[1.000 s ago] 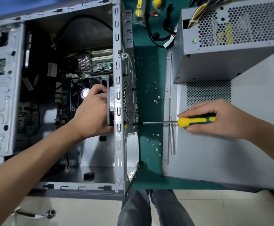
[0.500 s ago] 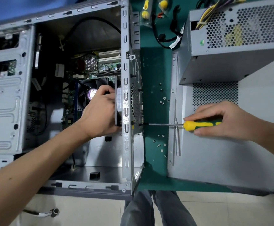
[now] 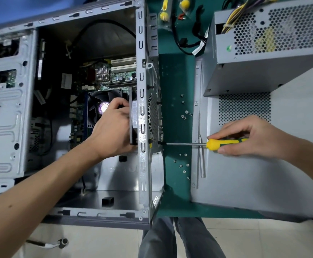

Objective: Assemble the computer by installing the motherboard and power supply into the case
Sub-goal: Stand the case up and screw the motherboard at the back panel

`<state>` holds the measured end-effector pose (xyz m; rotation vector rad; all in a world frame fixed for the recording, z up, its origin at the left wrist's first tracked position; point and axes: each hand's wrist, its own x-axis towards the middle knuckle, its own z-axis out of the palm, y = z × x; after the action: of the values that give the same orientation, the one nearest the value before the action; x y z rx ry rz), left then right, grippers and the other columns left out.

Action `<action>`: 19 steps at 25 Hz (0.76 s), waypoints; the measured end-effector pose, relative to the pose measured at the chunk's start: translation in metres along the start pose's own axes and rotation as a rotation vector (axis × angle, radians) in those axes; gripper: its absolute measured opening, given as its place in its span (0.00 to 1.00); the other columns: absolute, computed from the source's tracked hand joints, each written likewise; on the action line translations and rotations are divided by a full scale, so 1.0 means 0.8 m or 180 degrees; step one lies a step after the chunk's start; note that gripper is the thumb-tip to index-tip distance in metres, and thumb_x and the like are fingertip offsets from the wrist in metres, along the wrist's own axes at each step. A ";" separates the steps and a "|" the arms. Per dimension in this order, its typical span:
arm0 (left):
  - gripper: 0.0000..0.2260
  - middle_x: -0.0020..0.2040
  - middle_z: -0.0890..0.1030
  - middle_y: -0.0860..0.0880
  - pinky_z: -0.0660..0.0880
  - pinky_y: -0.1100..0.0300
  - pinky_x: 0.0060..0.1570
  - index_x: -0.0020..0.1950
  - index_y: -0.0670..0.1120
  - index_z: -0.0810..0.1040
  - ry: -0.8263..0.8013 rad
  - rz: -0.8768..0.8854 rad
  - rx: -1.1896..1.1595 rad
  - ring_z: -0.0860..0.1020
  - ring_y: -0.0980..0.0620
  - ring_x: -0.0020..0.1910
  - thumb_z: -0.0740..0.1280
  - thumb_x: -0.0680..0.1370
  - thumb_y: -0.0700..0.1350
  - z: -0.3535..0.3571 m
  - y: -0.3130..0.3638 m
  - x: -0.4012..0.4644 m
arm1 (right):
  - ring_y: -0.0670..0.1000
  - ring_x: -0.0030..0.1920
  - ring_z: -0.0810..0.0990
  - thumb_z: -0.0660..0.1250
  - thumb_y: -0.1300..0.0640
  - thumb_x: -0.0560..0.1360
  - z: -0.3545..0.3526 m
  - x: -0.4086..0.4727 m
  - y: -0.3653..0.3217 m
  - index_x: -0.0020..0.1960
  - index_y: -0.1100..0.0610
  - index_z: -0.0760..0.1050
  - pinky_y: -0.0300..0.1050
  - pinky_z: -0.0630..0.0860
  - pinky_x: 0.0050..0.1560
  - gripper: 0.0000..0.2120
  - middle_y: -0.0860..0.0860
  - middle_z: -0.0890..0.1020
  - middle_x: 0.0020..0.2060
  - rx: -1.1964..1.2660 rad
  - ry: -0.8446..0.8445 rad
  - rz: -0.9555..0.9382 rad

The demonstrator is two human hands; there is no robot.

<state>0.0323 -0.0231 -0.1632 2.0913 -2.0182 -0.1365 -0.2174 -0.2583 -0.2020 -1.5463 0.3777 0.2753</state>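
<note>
The open grey computer case (image 3: 8, 112) lies on its side on the green mat, with the green motherboard (image 3: 122, 75) inside. Inside the case my left hand (image 3: 113, 131) grips a black rear fan (image 3: 133, 125) and holds it against the perforated back panel (image 3: 153, 116). My right hand (image 3: 248, 136) grips a yellow and green screwdriver (image 3: 219, 144); its shaft runs left and the tip meets a screw on the outside of the back panel. The grey power supply (image 3: 263, 58) stands outside the case at the upper right, on the removed side panel (image 3: 245, 179).
Several loose screws (image 3: 184, 116) lie on the green mat (image 3: 176, 75) between case and side panel. Black cables (image 3: 185, 43) and yellow-handled tools (image 3: 164, 15) lie at the top. A CPU cooler fan (image 3: 101, 107) sits behind my left hand. The table edge and my legs are below.
The camera view has shifted a little, so the scene sits further right in the frame. Both hands keep the same hold on fan and screwdriver.
</note>
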 end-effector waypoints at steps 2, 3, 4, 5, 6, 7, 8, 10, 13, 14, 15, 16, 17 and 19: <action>0.09 0.26 0.73 0.50 0.57 0.61 0.46 0.31 0.54 0.65 0.0051 -0.0016 -0.0100 0.69 0.48 0.32 0.62 0.70 0.52 -0.001 0.001 0.001 | 0.58 0.45 0.84 0.79 0.42 0.63 -0.002 -0.001 -0.001 0.52 0.44 0.85 0.58 0.81 0.45 0.18 0.52 0.86 0.47 -0.0019 -0.0042 -0.0012; 0.09 0.26 0.72 0.50 0.55 0.62 0.46 0.33 0.55 0.63 0.0070 -0.0026 -0.0115 0.68 0.49 0.32 0.62 0.70 0.52 -0.002 0.001 0.001 | 0.60 0.45 0.84 0.79 0.44 0.64 -0.002 -0.002 0.000 0.52 0.45 0.86 0.57 0.80 0.44 0.17 0.53 0.85 0.46 0.0028 -0.0015 0.0009; 0.10 0.26 0.72 0.50 0.54 0.63 0.46 0.33 0.55 0.61 0.0071 -0.0034 -0.0092 0.67 0.49 0.32 0.62 0.70 0.52 -0.003 0.002 0.002 | 0.63 0.44 0.83 0.79 0.46 0.64 -0.003 -0.003 0.001 0.52 0.46 0.86 0.56 0.80 0.43 0.16 0.54 0.85 0.45 0.0087 0.0024 0.0034; 0.10 0.26 0.72 0.50 0.54 0.63 0.46 0.32 0.54 0.62 0.0057 -0.0039 -0.0054 0.68 0.48 0.31 0.61 0.69 0.52 -0.003 0.002 0.002 | 0.65 0.43 0.82 0.79 0.49 0.64 -0.004 -0.003 0.003 0.52 0.47 0.86 0.55 0.79 0.41 0.16 0.55 0.85 0.45 0.0140 0.0061 0.0056; 0.10 0.26 0.72 0.50 0.54 0.64 0.46 0.30 0.52 0.63 0.0037 -0.0046 -0.0025 0.69 0.47 0.30 0.61 0.69 0.51 -0.003 0.001 0.002 | 0.65 0.41 0.82 0.79 0.51 0.63 -0.004 -0.002 0.003 0.51 0.48 0.86 0.53 0.78 0.40 0.16 0.56 0.85 0.45 0.0183 0.0083 0.0081; 0.11 0.26 0.73 0.49 0.54 0.63 0.46 0.29 0.50 0.66 0.0008 -0.0062 -0.0012 0.70 0.46 0.29 0.61 0.69 0.51 -0.002 0.001 0.001 | 0.63 0.38 0.82 0.79 0.52 0.63 -0.004 -0.001 0.004 0.51 0.49 0.86 0.52 0.78 0.38 0.17 0.57 0.85 0.44 0.0227 0.0082 0.0112; 0.11 0.26 0.73 0.49 0.56 0.62 0.46 0.28 0.48 0.68 -0.0029 -0.0082 -0.0008 0.72 0.45 0.29 0.61 0.69 0.51 -0.002 0.001 0.000 | 0.59 0.36 0.81 0.79 0.52 0.63 -0.004 0.000 0.003 0.52 0.50 0.86 0.50 0.77 0.37 0.17 0.57 0.85 0.44 0.0265 0.0059 0.0137; 0.13 0.27 0.75 0.48 0.60 0.58 0.48 0.28 0.46 0.72 -0.0111 -0.0101 0.0003 0.74 0.44 0.30 0.61 0.69 0.52 -0.001 0.000 0.000 | 0.54 0.35 0.81 0.79 0.52 0.63 -0.003 0.001 0.002 0.52 0.50 0.86 0.46 0.76 0.36 0.17 0.57 0.85 0.43 0.0289 0.0002 0.0158; 0.13 0.27 0.76 0.48 0.61 0.56 0.49 0.28 0.46 0.73 -0.0140 -0.0095 0.0005 0.76 0.43 0.30 0.61 0.70 0.51 -0.001 0.000 0.000 | 0.50 0.35 0.81 0.79 0.50 0.64 -0.003 0.001 0.003 0.52 0.50 0.86 0.43 0.76 0.35 0.17 0.57 0.85 0.43 0.0299 -0.0017 0.0158; 0.13 0.27 0.76 0.47 0.61 0.55 0.49 0.28 0.46 0.73 -0.0128 -0.0097 -0.0005 0.76 0.43 0.30 0.61 0.70 0.51 -0.001 0.001 0.000 | 0.50 0.35 0.81 0.80 0.49 0.64 -0.003 0.000 0.003 0.52 0.51 0.86 0.42 0.76 0.35 0.17 0.57 0.85 0.43 0.0312 -0.0021 0.0156; 0.13 0.27 0.76 0.47 0.61 0.55 0.49 0.28 0.46 0.73 -0.0112 -0.0100 -0.0012 0.76 0.42 0.30 0.61 0.70 0.51 -0.002 0.001 0.001 | 0.50 0.35 0.81 0.80 0.47 0.64 -0.003 0.000 0.003 0.53 0.51 0.86 0.43 0.76 0.35 0.18 0.57 0.85 0.43 0.0319 -0.0028 0.0155; 0.13 0.28 0.76 0.47 0.61 0.56 0.49 0.29 0.46 0.74 -0.0102 -0.0108 -0.0025 0.76 0.42 0.31 0.61 0.70 0.52 -0.003 0.001 0.001 | 0.51 0.35 0.81 0.81 0.45 0.63 -0.003 0.000 0.003 0.53 0.50 0.86 0.44 0.76 0.36 0.20 0.57 0.85 0.44 0.0317 -0.0032 0.0155; 0.13 0.28 0.76 0.47 0.61 0.56 0.49 0.29 0.46 0.74 -0.0102 -0.0117 -0.0046 0.77 0.42 0.31 0.61 0.70 0.52 -0.003 0.002 0.001 | 0.52 0.36 0.81 0.81 0.42 0.62 -0.003 0.000 0.004 0.53 0.50 0.86 0.46 0.76 0.36 0.22 0.57 0.85 0.44 0.0306 -0.0028 0.0158; 0.13 0.28 0.76 0.48 0.61 0.56 0.48 0.29 0.47 0.73 -0.0097 -0.0125 -0.0102 0.76 0.42 0.31 0.62 0.70 0.53 -0.004 0.004 0.001 | 0.53 0.35 0.80 0.81 0.40 0.61 -0.004 0.000 0.006 0.53 0.50 0.86 0.48 0.75 0.36 0.24 0.58 0.85 0.43 0.0306 -0.0022 0.0154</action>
<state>0.0301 -0.0239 -0.1592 2.1223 -1.9793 -0.2074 -0.2191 -0.2618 -0.2062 -1.4430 0.4174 0.2959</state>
